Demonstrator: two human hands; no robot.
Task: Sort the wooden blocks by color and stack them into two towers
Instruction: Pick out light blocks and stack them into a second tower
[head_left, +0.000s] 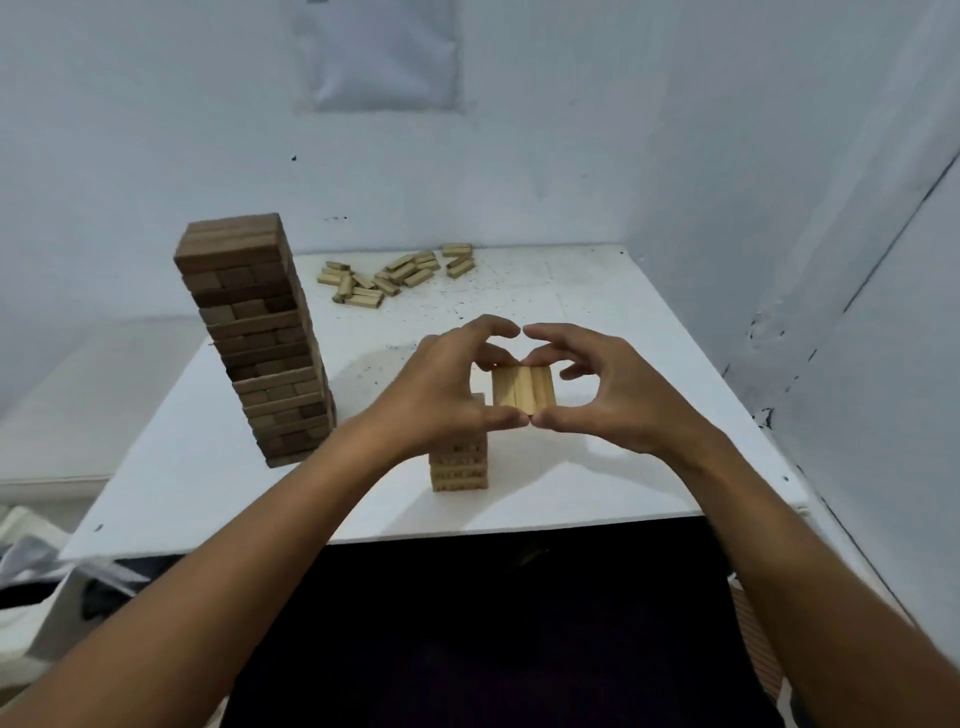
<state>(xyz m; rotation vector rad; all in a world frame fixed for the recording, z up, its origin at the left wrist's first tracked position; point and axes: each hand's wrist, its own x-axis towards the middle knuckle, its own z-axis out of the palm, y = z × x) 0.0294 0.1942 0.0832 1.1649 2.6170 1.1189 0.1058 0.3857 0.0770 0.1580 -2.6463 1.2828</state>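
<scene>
Where two pale blue-white walls meet in a corner stands a white table (597, 312), its top speckled with dark flecks toward the back and smudged near the middle; a pale rectangular patch (382, 52) shows on the far wall. Towers: two. One tall dark-brown tower (254, 338) at the table's left side, many layers, too many to count surely. One short light-wood tower (460, 467) near the front edge, four layers visible below the hands, the rest hidden. Loose light blocks (395, 275): one scattered heap at the back, roughly twenty, exact count uncertain. Both hands are raised over the short tower, thumb tips touching, forefinger tips nearly touching, forming a ring. Left hand (441, 389) and right hand (618, 395) are curled round a flat layer of three light blocks (523, 387) laid side by side, pinched between fingers and thumbs, just above and right of the short tower.
</scene>
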